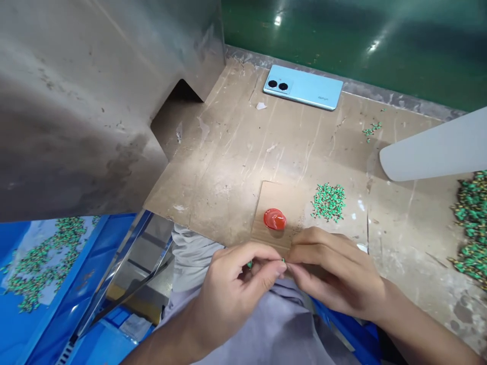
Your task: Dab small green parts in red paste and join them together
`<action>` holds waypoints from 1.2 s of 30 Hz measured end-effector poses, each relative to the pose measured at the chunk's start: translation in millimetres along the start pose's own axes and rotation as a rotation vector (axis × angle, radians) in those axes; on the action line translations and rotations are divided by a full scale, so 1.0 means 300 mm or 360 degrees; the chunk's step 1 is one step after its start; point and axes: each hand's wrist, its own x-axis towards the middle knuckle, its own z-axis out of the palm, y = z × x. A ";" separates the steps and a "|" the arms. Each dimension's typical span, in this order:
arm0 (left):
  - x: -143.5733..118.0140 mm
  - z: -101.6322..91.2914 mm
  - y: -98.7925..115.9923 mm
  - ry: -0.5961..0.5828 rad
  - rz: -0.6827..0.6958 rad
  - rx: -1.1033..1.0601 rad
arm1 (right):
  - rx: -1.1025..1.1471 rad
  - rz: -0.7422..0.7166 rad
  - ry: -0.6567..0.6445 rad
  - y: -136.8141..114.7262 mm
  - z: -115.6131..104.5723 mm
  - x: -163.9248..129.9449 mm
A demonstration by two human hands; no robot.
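Note:
My left hand pinches a tiny green piece between thumb and forefinger. Another bit of green shows inside its curled fingers. Facing it, my right hand has thumb and fingers closed at the same tiny piece; what its fingertips grip is too small to make out. Just beyond the hands, a small red dish with a glossy surface rests on a cardboard piece. Right of that lies a small pile of green pieces with darker tips.
A larger heap of green pieces lies at the right edge, below a grey-white arm-like bar. A light blue phone lies at the back. Metal housing stands left. A blue tray at lower left holds more green pieces.

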 end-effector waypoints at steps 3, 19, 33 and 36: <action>0.002 0.000 -0.001 0.0008 0.0006 0.0001 | -0.0100 -0.0057 -0.0018 0.003 0.000 -0.003; 0.001 -0.027 -0.042 -0.0178 -0.0081 -0.1344 | -0.0172 0.0379 0.0049 0.063 -0.052 0.045; 0.007 -0.040 -0.045 -0.0114 -0.0226 -0.1376 | -0.0323 0.0294 -0.0043 0.080 -0.031 0.022; 0.007 -0.040 -0.045 -0.0137 -0.0268 -0.1412 | -0.0382 0.0281 -0.0047 0.086 -0.025 0.025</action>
